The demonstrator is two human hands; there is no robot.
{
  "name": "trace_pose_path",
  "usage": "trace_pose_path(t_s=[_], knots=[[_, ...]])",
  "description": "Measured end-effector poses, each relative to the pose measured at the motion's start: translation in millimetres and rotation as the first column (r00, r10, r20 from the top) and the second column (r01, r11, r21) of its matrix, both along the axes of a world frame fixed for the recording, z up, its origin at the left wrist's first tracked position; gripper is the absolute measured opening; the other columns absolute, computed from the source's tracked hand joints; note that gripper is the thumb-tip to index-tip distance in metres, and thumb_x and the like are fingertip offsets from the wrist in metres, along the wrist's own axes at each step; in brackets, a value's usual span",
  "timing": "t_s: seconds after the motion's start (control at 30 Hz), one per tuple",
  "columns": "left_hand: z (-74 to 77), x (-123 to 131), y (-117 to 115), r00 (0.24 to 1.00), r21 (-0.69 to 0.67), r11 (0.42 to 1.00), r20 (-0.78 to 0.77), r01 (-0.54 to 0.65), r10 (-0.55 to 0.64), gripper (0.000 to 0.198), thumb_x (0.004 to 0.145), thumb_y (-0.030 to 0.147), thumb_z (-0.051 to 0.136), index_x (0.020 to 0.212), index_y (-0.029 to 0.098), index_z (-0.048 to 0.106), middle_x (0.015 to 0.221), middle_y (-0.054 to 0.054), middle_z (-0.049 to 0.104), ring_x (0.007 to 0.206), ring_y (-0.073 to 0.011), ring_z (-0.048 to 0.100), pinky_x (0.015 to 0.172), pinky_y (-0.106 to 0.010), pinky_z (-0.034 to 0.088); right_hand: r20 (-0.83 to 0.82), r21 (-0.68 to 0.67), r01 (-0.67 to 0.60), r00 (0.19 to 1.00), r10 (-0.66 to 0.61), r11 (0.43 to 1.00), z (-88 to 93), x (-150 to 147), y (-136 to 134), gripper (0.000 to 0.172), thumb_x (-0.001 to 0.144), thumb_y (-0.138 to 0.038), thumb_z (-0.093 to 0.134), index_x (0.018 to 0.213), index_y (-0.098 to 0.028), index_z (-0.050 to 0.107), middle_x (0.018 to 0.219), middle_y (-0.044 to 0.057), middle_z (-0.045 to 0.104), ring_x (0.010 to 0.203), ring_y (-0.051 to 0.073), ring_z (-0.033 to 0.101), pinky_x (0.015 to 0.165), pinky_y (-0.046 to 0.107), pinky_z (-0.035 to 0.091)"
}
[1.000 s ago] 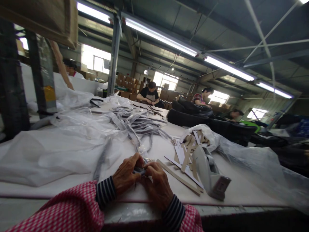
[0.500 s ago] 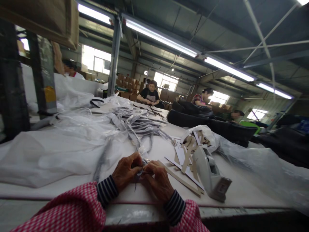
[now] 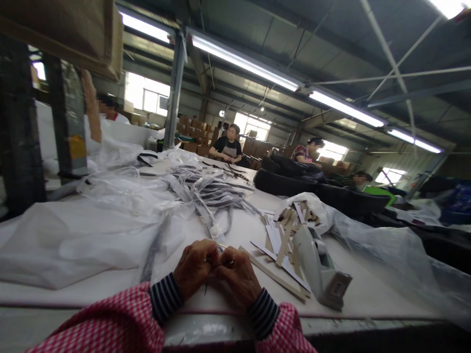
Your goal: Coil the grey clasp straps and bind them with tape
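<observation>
A: What holds what on this table (image 3: 246, 223)?

B: Right of centre, a clear plastic bag (image 3: 316, 208) lies open, and brown and white card strips (image 3: 285, 233) spill out of it toward the near edge. A flat white bag (image 3: 73, 240) lies on the left, and I cannot tell what is in it.

A: And the hands?

B: The left hand (image 3: 195, 267) and right hand (image 3: 239, 274) meet at the near edge. Their fingertips are pressed together, pinching a small piece (image 3: 219, 254) that is too small to make out. A grey tape dispenser (image 3: 320, 267) sits near them on the right.

A: Any writing?

B: The far stacked cartons (image 3: 191, 130) are too blurred to read.
</observation>
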State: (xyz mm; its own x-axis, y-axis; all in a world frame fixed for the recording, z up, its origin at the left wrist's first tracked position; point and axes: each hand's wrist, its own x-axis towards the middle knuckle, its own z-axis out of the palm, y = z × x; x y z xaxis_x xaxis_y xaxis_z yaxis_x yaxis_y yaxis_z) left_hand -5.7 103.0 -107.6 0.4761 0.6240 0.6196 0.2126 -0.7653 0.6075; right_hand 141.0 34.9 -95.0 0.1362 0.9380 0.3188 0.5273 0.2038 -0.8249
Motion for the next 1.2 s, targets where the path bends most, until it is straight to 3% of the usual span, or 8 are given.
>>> trace_pose_path(t_s=[0.37,0.6,0.9,1.03,1.2], knots=[[-6.8,1,0,0.997,0.153,0.987,0.062,0.045,-0.055,0.017,0.072,0.011,0.055,0.061,0.020,0.047,0.062,0.001,0.057,0.064,-0.0159,0.052,0.067,-0.028,0.036,0.019,0.018,0.011,1.000,-0.011,1.000,0.2,-2,-3,0.019,0.065,-0.008,0.072,0.068,-0.018,0.056,0.061,-0.007,0.054,0.060,0.012,0.048,0.057,0.023,0.034],[-1.0,-2,-3,0.998,0.098,0.994,0.021,0.054,-0.056,0.016,0.071,0.010,0.054,0.064,0.021,0.045,0.065,0.001,0.055,0.065,-0.0156,0.049,0.065,-0.027,0.036,-0.011,0.004,-0.016,1.000,0.016,1.000,6.6,-4,-6,0.023,0.066,-0.009,0.073,0.081,-0.020,0.059,0.071,-0.006,0.061,0.064,0.013,0.053,0.059,0.023,0.036],[2.7,-3,-5,0.999,0.044,0.998,0.001,0.051,-0.051,0.015,0.066,0.006,0.047,0.065,0.021,0.047,0.065,0.001,0.057,0.065,-0.0160,0.052,0.065,-0.027,0.039,-0.049,0.031,-0.076,0.996,0.077,0.997,0.1,-1,-3,0.013,0.071,-0.013,0.073,0.079,-0.020,0.065,0.071,-0.004,0.064,0.066,0.014,0.055,0.061,0.024,0.040],[5.8,-5,-8,0.999,-0.051,0.998,-0.004,0.031,-0.031,0.008,0.075,0.013,0.052,0.073,0.020,0.052,0.068,0.001,0.059,0.067,-0.0161,0.056,0.065,-0.027,0.042,-0.015,0.076,-0.063,0.998,0.065,0.995,-2.3,0,-2,0.010,0.074,-0.019,0.075,0.075,-0.020,0.065,0.070,-0.004,0.060,0.066,0.013,0.052,0.060,0.024,0.039],[8.9,-4,-9,0.999,-0.102,0.994,-0.001,0.034,-0.034,0.007,0.081,0.022,0.056,0.075,0.020,0.053,0.067,0.002,0.058,0.064,-0.0154,0.056,0.062,-0.026,0.041,0.004,0.109,-0.064,0.998,0.064,0.992,-3.9,-1,-1,0.011,0.072,-0.013,0.075,0.072,-0.019,0.066,0.072,-0.004,0.057,0.068,0.013,0.049,0.062,0.024,0.037]])
